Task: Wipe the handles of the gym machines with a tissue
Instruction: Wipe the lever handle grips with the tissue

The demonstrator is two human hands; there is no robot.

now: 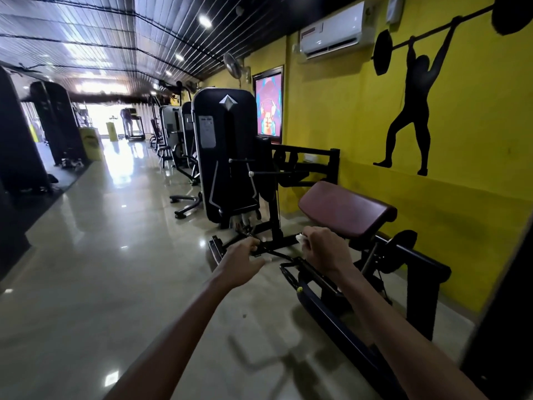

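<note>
Yellow-walled gym (pixel 375 134), glossy floor (pixel 115 255). My left hand (pixel 240 264) grips the handle bar (pixel 274 252); right hand (pixel 323 249) pinches tissue (pixel 301 239). Risk: tissue slips from that loose pinch mid-wipe.

Yellow wall (pixel 476 197) w/ black lifter silhouette (pixel 415 102). Maroon pad (pixel 346 210) on black machine frame (pixel 418 255). White tissue (pixel 301 239) in right hand (pixel 324 249). White AC unit (pixel 331 30). Pink-blue poster (pixel 268 105). Glossy beige floor (pixel 115 255).
</note>
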